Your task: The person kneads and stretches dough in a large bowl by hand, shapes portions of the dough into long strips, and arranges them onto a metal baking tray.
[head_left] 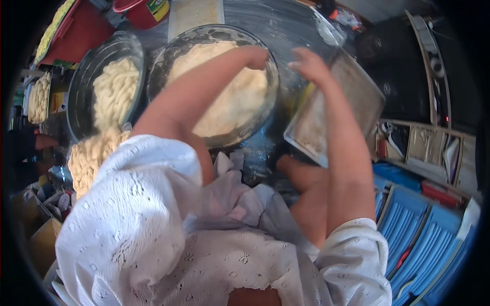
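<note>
Above the right part of a large round basin (pixel 277 89) of pale, floury dough (pixel 240 107), my left hand (pixel 256 57) has its fingers curled down; whatever they may hold is hidden. Just outside that basin, my right hand (pixel 309 64) hangs in the air with its fingers apart and bent, near the upper corner of a worn metal tray (pixel 332 117). An oval basin (pixel 76 102) at the left holds twisted pale dough pieces (pixel 115 92). Below it are more golden twisted pieces (pixel 94 158), partly hidden by my white sleeve.
Red tubs (pixel 87 33) stand at the upper left, a pale board (pixel 195 13) behind the large basin. Another person's hand (pixel 46 143) shows at the left edge. Black cases (pixel 393 71) and wooden shelving (pixel 423 153) are at the right, above blue plastic racks (pixel 423 239).
</note>
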The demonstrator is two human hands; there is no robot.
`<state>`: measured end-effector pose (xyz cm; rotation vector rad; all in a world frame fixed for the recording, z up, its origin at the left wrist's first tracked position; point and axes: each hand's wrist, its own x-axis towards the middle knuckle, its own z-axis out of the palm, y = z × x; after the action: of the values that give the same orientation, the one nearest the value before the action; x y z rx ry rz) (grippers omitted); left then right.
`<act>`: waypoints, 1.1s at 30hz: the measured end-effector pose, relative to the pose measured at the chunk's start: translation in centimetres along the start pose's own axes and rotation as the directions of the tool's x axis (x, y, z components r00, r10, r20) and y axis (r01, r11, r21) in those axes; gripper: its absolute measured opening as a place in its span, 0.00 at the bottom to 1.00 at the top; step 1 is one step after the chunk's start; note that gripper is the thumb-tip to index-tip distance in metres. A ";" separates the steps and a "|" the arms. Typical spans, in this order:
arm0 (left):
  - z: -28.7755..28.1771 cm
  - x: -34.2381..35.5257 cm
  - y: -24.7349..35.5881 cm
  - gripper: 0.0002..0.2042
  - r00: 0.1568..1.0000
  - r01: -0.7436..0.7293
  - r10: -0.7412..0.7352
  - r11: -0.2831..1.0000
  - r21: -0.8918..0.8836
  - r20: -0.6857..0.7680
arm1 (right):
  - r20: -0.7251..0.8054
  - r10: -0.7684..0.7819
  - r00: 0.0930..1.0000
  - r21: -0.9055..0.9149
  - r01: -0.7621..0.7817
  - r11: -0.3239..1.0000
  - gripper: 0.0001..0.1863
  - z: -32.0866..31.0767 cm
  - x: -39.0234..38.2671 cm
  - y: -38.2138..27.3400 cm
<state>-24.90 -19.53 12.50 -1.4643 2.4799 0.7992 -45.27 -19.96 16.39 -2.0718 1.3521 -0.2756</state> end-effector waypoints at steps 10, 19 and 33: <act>13.5 -9.5 -18.6 0.25 0.960 0.280 -0.273 0.918 -0.279 0.066 | -0.039 0.285 0.958 -0.108 -0.287 0.952 0.40 25.0 7.6 5.3; 12.8 -12.3 -18.9 0.26 0.875 0.484 -0.449 0.786 -0.384 0.183 | 0.289 -0.137 0.947 -0.200 0.200 0.959 0.33 38.4 -4.4 -1.5; 18.2 -6.0 -19.9 0.27 0.855 0.295 -0.366 0.926 -0.236 -0.367 | 0.062 0.018 0.998 -0.031 -0.016 0.999 0.20 24.9 13.7 5.7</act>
<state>-7.37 -13.09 -7.84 -2.2502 2.3481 0.7117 -31.01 -23.63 -8.65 -2.0755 1.3440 -0.1820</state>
